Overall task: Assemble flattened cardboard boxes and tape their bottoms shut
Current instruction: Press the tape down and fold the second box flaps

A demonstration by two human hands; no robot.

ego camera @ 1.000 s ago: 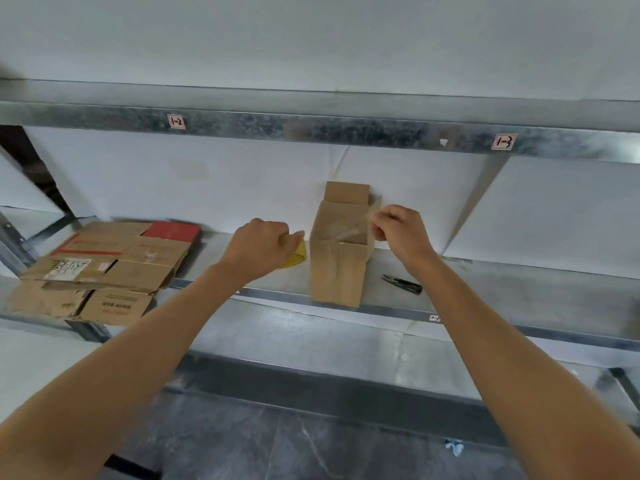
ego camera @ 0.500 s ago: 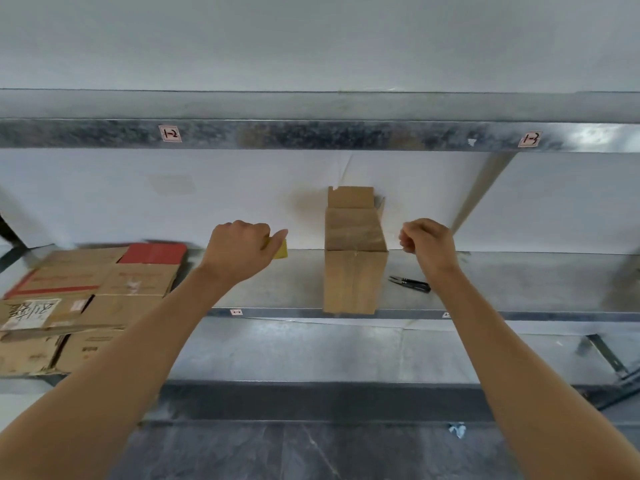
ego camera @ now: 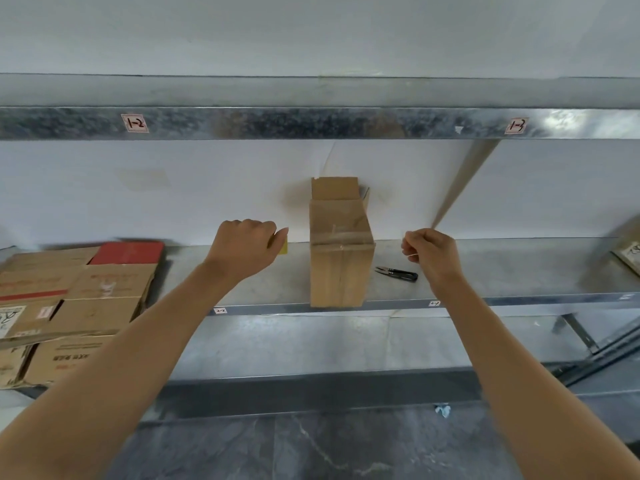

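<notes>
Shelf [ego camera: 502,271]: right hand [ego camera: 431,252], fingers curled, has left the box [ego camera: 341,258]; left hand [ego camera: 244,244] grips tape [ego camera: 283,244].

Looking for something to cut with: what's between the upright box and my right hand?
Black snips lie on the metal shelf between the upright box and your right hand, touching neither; the head view shows this.

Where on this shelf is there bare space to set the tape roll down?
Widest bare stretch: the shelf right of the scissors, to the cardboard at the far right edge. A narrower patch lies between the flattened boxes and the upright box, below the left hand holding the tape roll. Crowded: the left end, and beside the box where the scissors lie.
</notes>
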